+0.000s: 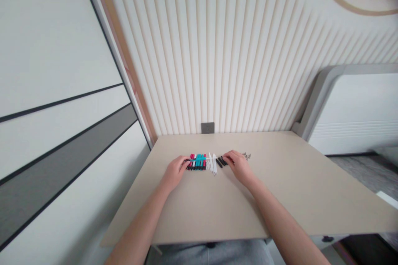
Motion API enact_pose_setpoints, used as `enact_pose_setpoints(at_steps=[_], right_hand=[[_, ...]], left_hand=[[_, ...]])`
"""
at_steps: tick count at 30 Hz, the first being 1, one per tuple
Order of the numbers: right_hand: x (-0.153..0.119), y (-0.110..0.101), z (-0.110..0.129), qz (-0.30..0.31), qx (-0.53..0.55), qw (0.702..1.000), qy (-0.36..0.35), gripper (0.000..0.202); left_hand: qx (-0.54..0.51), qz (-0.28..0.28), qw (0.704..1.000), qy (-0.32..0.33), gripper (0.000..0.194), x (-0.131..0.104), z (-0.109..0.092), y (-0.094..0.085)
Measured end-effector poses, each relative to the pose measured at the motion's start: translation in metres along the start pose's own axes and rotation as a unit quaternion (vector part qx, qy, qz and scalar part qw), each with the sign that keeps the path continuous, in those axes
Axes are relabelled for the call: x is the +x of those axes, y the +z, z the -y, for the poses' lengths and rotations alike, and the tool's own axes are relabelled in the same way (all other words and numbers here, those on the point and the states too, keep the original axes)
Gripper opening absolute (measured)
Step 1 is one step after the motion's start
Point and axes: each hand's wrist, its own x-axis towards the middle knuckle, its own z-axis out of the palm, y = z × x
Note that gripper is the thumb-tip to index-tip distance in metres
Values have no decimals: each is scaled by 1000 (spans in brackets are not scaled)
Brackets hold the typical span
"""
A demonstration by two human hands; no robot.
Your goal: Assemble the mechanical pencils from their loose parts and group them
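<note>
My left hand (pixel 178 169) pinches the dark end of a thin blue and black pen piece (pixel 199 158), held level above a row of red, white, blue and black pen barrels (pixel 196 167). Thin white sticks (pixel 212 164) lie just right of that row. Farther right are several short black pieces (pixel 219 162). My right hand (pixel 236 163) is at the right side of these black pieces with its fingers closed together; what its fingertips hold is too small to make out. Small grey bits (pixel 246 155) lie beyond my right hand.
The beige table (pixel 199 207) meets a ribbed wall with a dark socket (pixel 207 128) at its back edge. A white panelled cabinet (pixel 62 153) stands along the left. At the right is a pale headboard (pixel 357 107).
</note>
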Motion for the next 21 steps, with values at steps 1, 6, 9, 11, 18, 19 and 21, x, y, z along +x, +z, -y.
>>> enact_pose_setpoints(at_steps=[1,6,9,11,18,19,21], right_hand=[[0,0,0,2,-2,1000,0,20],[0,0,2,12,-10,1000,4,18],[0,-1,4,17,-13,1000,6,16],[0,-1,5,19,-12,1000,5,15],[0,-2,10,33,-3,999,-5,18],[0,-2,10,35,-2,999,-5,18],[0,-2,10,36,-2,999,-4,19]], left_hand=[[-1,1,1000,0,21,0,0,0],[-1,6,1000,3,22,0,-1,-1],[-3,6,1000,5,22,1,-2,-1],[-5,7,1000,7,22,1,-2,-1],[1,17,1000,9,24,1,-3,-1],[1,16,1000,9,24,1,-4,-1],[0,14,1000,8,23,1,-4,-1]])
